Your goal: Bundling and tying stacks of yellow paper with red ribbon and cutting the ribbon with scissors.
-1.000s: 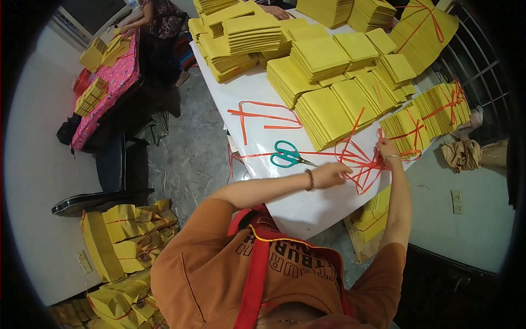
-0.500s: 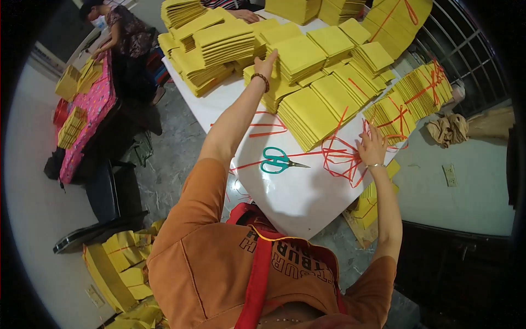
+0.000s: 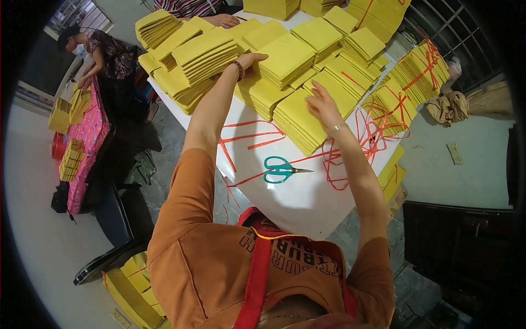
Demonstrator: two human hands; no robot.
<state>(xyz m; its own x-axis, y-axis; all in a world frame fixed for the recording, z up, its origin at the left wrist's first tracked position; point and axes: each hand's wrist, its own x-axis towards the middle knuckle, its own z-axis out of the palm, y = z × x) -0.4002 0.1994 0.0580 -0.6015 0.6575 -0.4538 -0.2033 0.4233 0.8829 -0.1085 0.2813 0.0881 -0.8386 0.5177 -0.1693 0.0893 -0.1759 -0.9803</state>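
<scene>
My left hand [image 3: 249,61], with a beaded bracelet, reaches among the stacks of folded yellow paper. Its visible finger stretches out at the left edge of a tall yellow paper stack [image 3: 286,57]; the other fingers are partly hidden. My right hand [image 3: 324,108] is open, fingers apart, over the front yellow paper stack [image 3: 297,120]; whether it touches the paper I cannot tell. Loose red ribbon [image 3: 335,170] lies tangled beside and under my right forearm. Teal-handled scissors [image 3: 279,170] rest on the white tabletop [image 3: 293,200], nearer to me than the stacks.
Ribbon-tied yellow bundles [image 3: 422,71] stand at the table's right end. More red ribbon pieces [image 3: 255,126] lie left of centre. Across the table, a co-worker's hand [image 3: 223,21] rests behind the stacks. Another person [image 3: 109,52] works at a pink-covered table [image 3: 90,142] on the far left.
My right hand has moved from the red ribbon up and left over the front stack. My left hand remains among the stacks, its finger now pointing right. The ribbon tangle has shifted and spread.
</scene>
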